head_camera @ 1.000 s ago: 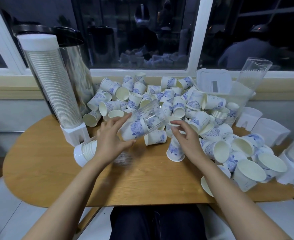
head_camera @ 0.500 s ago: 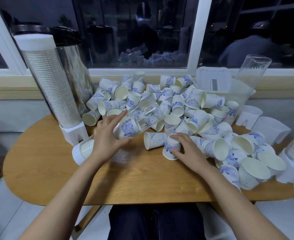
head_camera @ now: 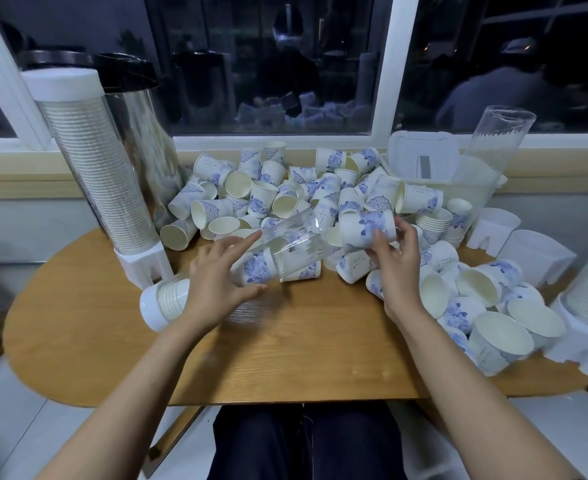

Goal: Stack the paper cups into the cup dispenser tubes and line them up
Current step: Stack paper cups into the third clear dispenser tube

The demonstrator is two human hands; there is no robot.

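Dispenser tube (head_camera: 292,244) hangs tilted over the desk (head_camera: 285,341), capped end low at left; my left hand (head_camera: 216,277) grips its middle, fingers around it. Just right of its open mouth, my right hand (head_camera: 396,271) pinches a paper cup (head_camera: 365,226) sideways in its fingers, above the pile of cups (head_camera: 285,192).

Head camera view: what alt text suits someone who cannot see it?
A person's right hand holds a paper cup near the mouth of a clear tube gripped by the left hand, over a table heaped with cups.
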